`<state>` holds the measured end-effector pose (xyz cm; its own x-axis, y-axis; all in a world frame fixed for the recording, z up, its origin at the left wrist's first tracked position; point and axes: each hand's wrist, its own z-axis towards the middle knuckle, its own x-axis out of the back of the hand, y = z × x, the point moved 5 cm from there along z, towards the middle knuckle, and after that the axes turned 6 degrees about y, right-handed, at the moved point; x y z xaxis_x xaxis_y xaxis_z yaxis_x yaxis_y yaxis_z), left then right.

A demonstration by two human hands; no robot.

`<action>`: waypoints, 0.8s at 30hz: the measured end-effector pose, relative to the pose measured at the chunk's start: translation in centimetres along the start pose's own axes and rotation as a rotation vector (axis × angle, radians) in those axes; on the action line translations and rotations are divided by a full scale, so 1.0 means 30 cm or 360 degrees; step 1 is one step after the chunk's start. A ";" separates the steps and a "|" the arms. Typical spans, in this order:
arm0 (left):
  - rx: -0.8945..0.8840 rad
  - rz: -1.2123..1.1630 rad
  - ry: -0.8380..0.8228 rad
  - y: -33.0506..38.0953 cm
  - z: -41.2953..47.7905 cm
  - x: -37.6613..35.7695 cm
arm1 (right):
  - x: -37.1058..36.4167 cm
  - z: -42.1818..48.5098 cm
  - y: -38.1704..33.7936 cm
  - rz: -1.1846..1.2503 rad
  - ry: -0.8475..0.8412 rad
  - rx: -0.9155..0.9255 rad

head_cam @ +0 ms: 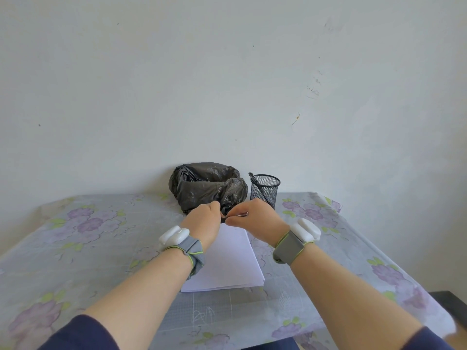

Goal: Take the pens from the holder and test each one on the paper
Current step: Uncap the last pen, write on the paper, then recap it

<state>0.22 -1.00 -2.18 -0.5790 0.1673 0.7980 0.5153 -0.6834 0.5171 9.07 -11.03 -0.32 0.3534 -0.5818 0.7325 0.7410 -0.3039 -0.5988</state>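
A black mesh pen holder (265,189) stands near the wall, with one dark pen (253,178) leaning at its left rim. A stack of white paper (227,263) lies in the middle of the table. Above its far edge my two hands meet. My right hand (255,218) pinches a dark pen (240,214) that lies roughly level. My left hand (206,219) grips the pen's left end, and I cannot tell whether that end is a cap. Most of the pen is hidden by my fingers.
A small bin lined with a black plastic bag (207,185) sits left of the holder, against the wall. A floral cloth (88,236) covers the table. A dark piece of furniture (449,303) shows past the table's right edge.
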 end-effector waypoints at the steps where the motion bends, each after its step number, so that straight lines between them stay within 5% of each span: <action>1: -0.0022 0.0067 0.0006 0.003 -0.003 0.001 | -0.002 -0.001 0.004 0.0024 -0.0009 -0.0009; 10: 0.0058 -0.0051 0.0065 -0.025 0.015 -0.001 | -0.050 0.005 0.008 0.0017 -0.0122 -0.0069; 17: 0.0039 -0.0106 0.0082 -0.100 0.069 0.028 | 0.004 0.034 0.034 -0.0010 0.0046 -0.0057; 24: 0.0228 -0.0317 0.0096 -0.179 0.107 0.011 | 0.050 0.051 0.047 0.0511 0.0081 -0.0209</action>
<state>-0.70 5.00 -3.71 -0.7126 0.2431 0.6581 0.4689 -0.5328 0.7045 11.52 -11.16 0.44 0.5251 -0.6992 0.4852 0.5156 -0.1922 -0.8350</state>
